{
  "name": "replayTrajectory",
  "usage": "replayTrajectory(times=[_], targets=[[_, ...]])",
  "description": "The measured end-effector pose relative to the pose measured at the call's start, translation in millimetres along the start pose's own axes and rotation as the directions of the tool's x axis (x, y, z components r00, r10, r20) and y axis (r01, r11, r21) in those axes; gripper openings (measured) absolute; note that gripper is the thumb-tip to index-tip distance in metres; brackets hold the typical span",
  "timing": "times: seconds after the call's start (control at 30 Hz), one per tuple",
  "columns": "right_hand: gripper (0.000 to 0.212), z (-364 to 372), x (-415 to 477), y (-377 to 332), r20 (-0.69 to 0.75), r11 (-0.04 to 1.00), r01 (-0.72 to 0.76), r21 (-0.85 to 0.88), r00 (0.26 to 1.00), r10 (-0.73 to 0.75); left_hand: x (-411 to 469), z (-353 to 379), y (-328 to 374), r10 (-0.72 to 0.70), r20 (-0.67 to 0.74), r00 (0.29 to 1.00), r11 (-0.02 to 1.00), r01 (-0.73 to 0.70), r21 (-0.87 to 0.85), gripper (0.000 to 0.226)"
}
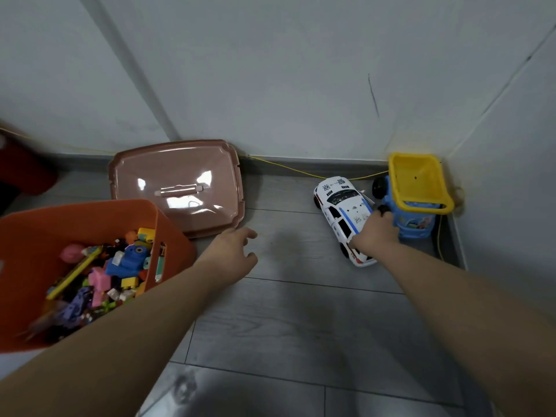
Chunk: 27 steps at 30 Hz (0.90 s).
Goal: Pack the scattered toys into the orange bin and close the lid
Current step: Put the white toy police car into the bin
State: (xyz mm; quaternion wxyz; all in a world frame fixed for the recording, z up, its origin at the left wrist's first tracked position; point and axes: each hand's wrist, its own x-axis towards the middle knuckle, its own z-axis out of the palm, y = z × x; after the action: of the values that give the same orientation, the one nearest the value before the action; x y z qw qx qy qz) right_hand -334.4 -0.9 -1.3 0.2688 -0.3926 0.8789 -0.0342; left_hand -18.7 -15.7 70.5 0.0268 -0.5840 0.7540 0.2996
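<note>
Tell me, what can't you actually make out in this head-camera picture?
1. Right hand: the head view shows only its back. Its fingers are hidden, so whether it grips the white plastic toy police car or the blue toy truck with yellow tipper is unclear.
2. Orange plastic bin: left side cut off by the frame edge; a forearm covers its near corner.
3. Red object at left edge: cut off, blurred, unidentifiable.
4. Car's lettering: too small.

Lid (177, 185) behind bin (36, 224), car (343, 218) right.
</note>
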Motion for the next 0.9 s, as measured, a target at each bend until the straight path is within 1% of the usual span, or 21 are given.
replayTrajectory(times=[0.07, 0.13, 0.2, 0.27, 0.37, 0.47, 0.57, 0.6, 0.67, 0.77, 0.83, 0.9], targets=[[0.098, -4.1, -5.4, -4.4, 0.033, 0.999, -0.048, -0.009, 0.998, 0.049, -6.0, -7.9, -0.8, 0.005, 0.003, 1.0, 1.0, -0.005, 0.008, 0.05], [0.102, -7.9, -10.1, -4.8, 0.054, 0.999, -0.033, -0.032, 0.998, 0.035, -10.6, -15.5, -0.9, 0.026, -0.001, 1.0, 0.999, -0.026, 0.021, 0.051], [0.104, -12.8, -20.7, -8.4, 0.038, 0.995, 0.058, -0.081, 0.998, -0.055, -17.6, -28.6, -1.9, 0.043, -0.024, 0.999, 0.999, -0.042, 0.029, 0.051], [0.101, -20.4, -32.9, -15.6, 0.033, 0.983, 0.153, -0.103, 0.988, -0.151, -20.9, -38.8, -2.3, 0.045, -0.042, 0.998, 0.998, -0.044, 0.036, 0.053], [0.094, -35.6, -60.6, -38.8, 0.03, 0.958, 0.274, -0.089, 0.962, -0.273, -31.7, -57.6, -2.6, 0.053, -0.077, 0.996, 0.997, -0.049, 0.055, 0.057], [0.096, -50.3, -87.5, -67.4, 0.019, 0.922, 0.383, -0.05, 0.924, -0.382, -41.8, -74.2, -1.3, 0.028, -0.111, 0.993, 0.999, -0.024, 0.039, 0.059], [0.095, -64.8, -116.1, -103.2, 0.03, 0.873, 0.483, -0.06, 0.876, -0.482, -49.6, -94.1, -1.7, -0.057, -0.23, 0.972, 0.992, 0.029, -0.125, 0.058], [0.094, -68.8, -126.3, -116.2, 0.027, 0.853, 0.516, -0.074, 0.856, -0.515, -53.6, -102.5, -3.3, -0.075, -0.272, 0.959, 0.983, 0.026, -0.179, 0.059], [0.092, -74.6, -144.7, -139.0, 0.022, 0.816, 0.569, -0.1, 0.822, -0.57, -60.2, -120.2, -7.0, -0.101, -0.307, 0.946, 0.968, 0.022, -0.251, 0.06], [0.092, -77.5, -172.6, -173.1, 0.03, 0.751, 0.655, -0.087, 0.755, -0.655, -68.7, -152.5, -25.5, -0.183, -0.344, 0.921, 0.943, 0.065, -0.328, 0.066], [0.092, -76.4, -191.6, -200.0, 0.055, 0.7, 0.71, -0.073, 0.704, -0.708, -75.2, -175.9, -45.9, -0.239, -0.401, 0.884, 0.927, 0.085, -0.364, 0.059], [0.096, -75.6, -206.0, -224.9, 0.088, 0.667, 0.743, -0.061, 0.669, -0.738, -81.2, -197.8, -64.4, -0.299, -0.446, 0.844, 0.905, 0.102, -0.414, 0.053]])
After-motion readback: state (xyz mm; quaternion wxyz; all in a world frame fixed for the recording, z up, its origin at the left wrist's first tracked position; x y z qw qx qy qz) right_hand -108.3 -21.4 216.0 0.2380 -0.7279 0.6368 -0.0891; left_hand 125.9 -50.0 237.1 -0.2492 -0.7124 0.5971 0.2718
